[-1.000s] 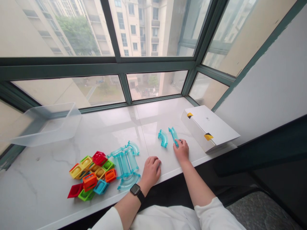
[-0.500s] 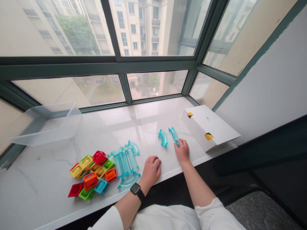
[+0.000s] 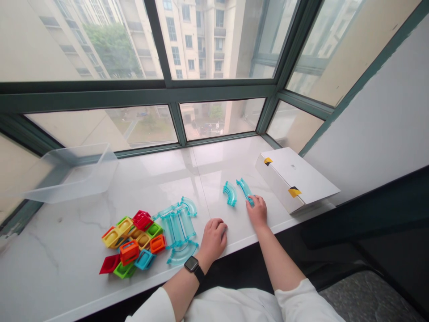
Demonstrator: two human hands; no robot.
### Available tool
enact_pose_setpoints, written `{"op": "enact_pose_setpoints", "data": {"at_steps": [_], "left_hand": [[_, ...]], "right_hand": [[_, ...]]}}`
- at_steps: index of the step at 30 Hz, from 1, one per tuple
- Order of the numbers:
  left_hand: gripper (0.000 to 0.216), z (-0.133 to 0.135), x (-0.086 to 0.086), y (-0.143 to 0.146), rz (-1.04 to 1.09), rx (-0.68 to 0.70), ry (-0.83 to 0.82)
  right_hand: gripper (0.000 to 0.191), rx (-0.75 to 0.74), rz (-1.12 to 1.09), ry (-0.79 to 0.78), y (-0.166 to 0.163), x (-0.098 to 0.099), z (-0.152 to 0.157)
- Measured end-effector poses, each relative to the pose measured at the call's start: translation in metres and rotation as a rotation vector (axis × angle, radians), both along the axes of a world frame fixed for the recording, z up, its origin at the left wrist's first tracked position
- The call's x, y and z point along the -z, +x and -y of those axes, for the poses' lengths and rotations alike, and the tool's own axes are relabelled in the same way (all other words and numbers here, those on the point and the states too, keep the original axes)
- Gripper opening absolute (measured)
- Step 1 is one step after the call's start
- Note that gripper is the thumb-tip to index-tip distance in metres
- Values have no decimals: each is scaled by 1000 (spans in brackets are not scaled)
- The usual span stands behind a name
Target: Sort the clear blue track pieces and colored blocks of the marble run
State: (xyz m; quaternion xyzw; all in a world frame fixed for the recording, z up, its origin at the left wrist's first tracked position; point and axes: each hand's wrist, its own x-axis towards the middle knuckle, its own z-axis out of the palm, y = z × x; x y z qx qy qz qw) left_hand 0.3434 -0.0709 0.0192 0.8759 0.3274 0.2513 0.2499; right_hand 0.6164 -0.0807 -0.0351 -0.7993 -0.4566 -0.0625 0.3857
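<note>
My right hand (image 3: pixel 257 211) has its fingers closed on the near end of a straight, see-through blue track piece (image 3: pixel 244 187), which lies on the white counter. Just left of that piece is a curved blue track piece (image 3: pixel 230 193), touched by neither hand. My left hand (image 3: pixel 213 239), with a black watch at the wrist, rests by the counter's front edge with curled fingers. Whatever may be under those fingers is hidden. To its left lies a cluster of straight and curved blue track pieces (image 3: pixel 177 228), close together.
Colourful plastic blocks (image 3: pixel 136 243) in red, yellow, green, orange and blue are heaped left of the track pieces. A clear plastic bin (image 3: pixel 72 190) stands at the back left. A white box (image 3: pixel 298 176) with yellow-black tabs sits at the right, and windows border the counter's back.
The whole view has shifted slightly, with things appearing a little further right. My right hand stays on the straight track piece, and my left hand keeps its place on the counter.
</note>
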Motion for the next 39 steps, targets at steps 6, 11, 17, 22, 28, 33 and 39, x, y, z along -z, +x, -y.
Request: {"op": "enact_pose_setpoints", "data": {"at_steps": [6,11,17,22,28,33,39], "left_hand": [[28,0,-2,0,-7,-4,0],[27,0,-2,0,-8,0,-9],[27,-2,6,1,14,-17,-58],[22,-19,-11,-9,95,37,-356],[25,-40,-59,-76,279,-91,-512],[26,-52,-78,-159,278,-365,-320],[25,-81,-88,-202,-34,-475,90]], "right_hand": [[31,-11,22,-22,1,1,-1],[31,-22,31,-38,2,3,-1],[33,0,17,30,-3,-2,1],[33,6,38,169,-19,-20,14],[28,-147,-68,214,-60,-49,37],[25,-513,-274,39,-106,-58,36],[25,-717,-361,-168,-167,-47,13]]}}
